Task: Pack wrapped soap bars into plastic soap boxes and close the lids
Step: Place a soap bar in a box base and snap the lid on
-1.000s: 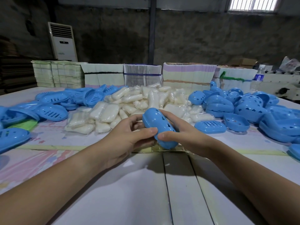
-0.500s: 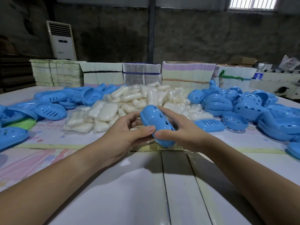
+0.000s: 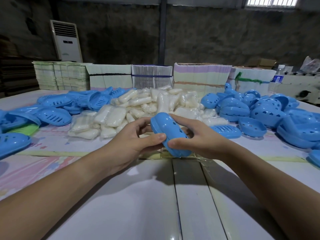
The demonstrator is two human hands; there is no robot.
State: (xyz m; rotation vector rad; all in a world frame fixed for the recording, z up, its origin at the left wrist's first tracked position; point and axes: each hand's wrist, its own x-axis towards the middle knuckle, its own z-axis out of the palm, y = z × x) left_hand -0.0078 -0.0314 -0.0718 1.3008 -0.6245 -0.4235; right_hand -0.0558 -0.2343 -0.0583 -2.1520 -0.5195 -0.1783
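A closed blue soap box point(image 3: 170, 134) is held tilted above the near middle of the white counter point(image 3: 131, 201). The left hand point(image 3: 131, 141) grips its left side with thumb and curled fingers; the right hand point(image 3: 195, 141) clasps its right side. Beyond lies a heap of wrapped soap bars point(image 3: 138, 110), with blue box halves point(image 3: 263, 111) piled left and right. Stacked paper bundles point(image 3: 150, 78) line the far edge before a dark wall point(image 3: 216, 35).

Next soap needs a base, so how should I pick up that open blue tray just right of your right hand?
Judging by its pose, pinch the tray's raised near rim from above, thumb inside the hollow. It sits upright and apart from the heap, so that edge looks free.
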